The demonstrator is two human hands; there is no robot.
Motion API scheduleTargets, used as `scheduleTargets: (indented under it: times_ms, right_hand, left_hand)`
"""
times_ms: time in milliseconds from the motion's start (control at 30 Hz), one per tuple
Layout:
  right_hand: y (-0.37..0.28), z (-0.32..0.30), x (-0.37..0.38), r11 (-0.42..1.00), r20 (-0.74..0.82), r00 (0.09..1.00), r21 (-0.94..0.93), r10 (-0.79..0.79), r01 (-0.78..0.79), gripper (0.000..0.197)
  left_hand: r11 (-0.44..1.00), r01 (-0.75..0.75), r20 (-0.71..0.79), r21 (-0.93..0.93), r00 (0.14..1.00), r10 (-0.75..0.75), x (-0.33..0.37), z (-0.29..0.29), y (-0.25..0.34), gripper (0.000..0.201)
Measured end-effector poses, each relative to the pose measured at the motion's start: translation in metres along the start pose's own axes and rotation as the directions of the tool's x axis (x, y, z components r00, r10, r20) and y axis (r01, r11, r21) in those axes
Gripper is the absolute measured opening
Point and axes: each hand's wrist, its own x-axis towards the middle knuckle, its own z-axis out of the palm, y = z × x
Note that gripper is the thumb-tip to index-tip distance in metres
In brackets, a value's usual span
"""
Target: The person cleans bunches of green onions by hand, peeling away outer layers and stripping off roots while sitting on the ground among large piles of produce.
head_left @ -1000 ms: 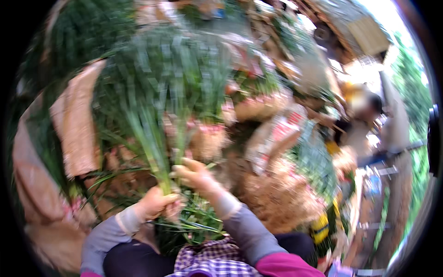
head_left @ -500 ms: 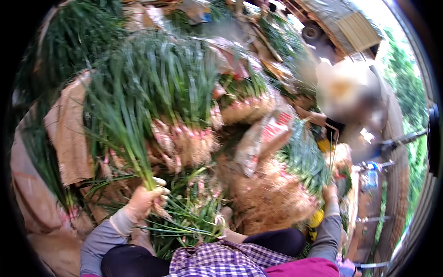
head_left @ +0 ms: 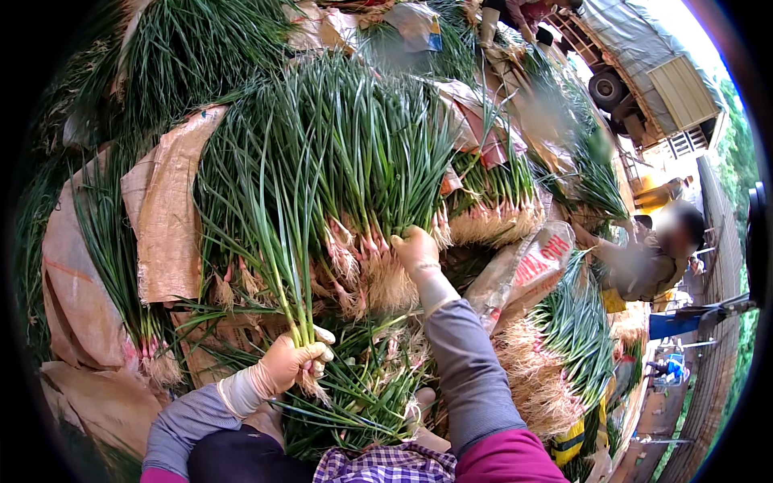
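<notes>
Gloved, my left hand [head_left: 294,364] is closed round the lower stems of a few spring onions [head_left: 299,310], whose long green leaves rise over the pile and whose roots hang below the fist. My right hand [head_left: 417,251], farther forward, has its fingers bent in at the bulb end of a large heap of spring onions [head_left: 362,153], pinching stems there. Pinkish bulbs and pale roots point toward me along the heap's near edge. Between my knees lie loose spring onions and leaf scraps [head_left: 354,394].
At right a rooty stack of spring onions [head_left: 547,354] stands beside a printed sack [head_left: 527,274]. Brown sacking [head_left: 169,217] covers part of the left side. Another person [head_left: 648,262] crouches at the right; a parked truck [head_left: 644,72] stands behind.
My right hand has moved from the stack at the right to the bulbs of the middle heap. My left hand keeps its spring onions; the view has turned right.
</notes>
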Motion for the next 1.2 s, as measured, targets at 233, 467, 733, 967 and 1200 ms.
scheduleTargets:
  times_ms: [233, 467, 733, 967, 1200]
  right_hand:
    - [0.021, -0.079, -0.012, 0.685, 0.115, 0.988, 0.728, -0.101, -0.015, 0.025]
    - [-0.013, -0.012, -0.158, 0.348, 0.34, 0.889, 0.909, -0.307, -0.228, 0.02]
    - [-0.038, 0.026, -0.174, -0.258, 0.516, 0.758, 0.73, -0.399, -0.632, 0.022]
    - [-0.009, 0.031, -0.151, 0.307, 0.225, 0.973, 0.923, 0.057, -0.232, 0.022]
    - [-0.029, 0.006, -0.169, 0.638, 0.477, 0.856, 0.726, -0.2, -0.256, 0.033]
  left_hand:
    - [0.994, -0.084, 0.084, -0.068, 0.992, 0.09, -0.006, 0.003, 0.002, 0.015]
    - [0.972, -0.129, 0.082, 0.198, 0.99, 0.115, 0.014, 0.01, -0.014, 0.015]
    - [0.993, 0.026, 0.091, -0.117, 0.996, -0.015, 0.001, 0.014, -0.004, 0.014]
    - [0.997, -0.055, 0.12, 0.048, 0.992, 0.049, -0.003, 0.015, -0.006, 0.014]
    - [0.777, 0.0, -0.085, 0.63, 0.994, 0.069, -0.005, 0.0, -0.012, 0.013]
